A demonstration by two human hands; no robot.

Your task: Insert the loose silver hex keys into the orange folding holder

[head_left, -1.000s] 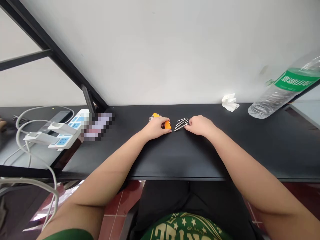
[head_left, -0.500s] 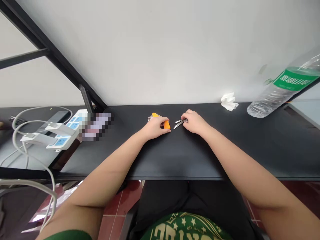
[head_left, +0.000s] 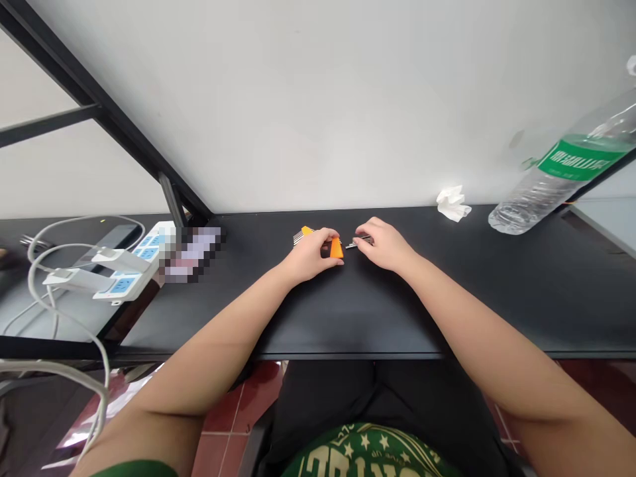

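Gripping orange holder (head_left: 336, 248), hex keys (head_left: 299, 234) inside

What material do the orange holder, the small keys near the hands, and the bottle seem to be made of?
The orange holder under the left hand looks like matte plastic, judging by its even bright colour. The keys at the right hand look like bare metal, grey with a shine. The bottle is probably thin clear plastic, see-through and ribbed.

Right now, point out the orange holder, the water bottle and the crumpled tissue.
orange holder (head_left: 336, 249), head view, its orange end.
water bottle (head_left: 571, 161), head view, green label.
crumpled tissue (head_left: 452, 203), head view, its middle.
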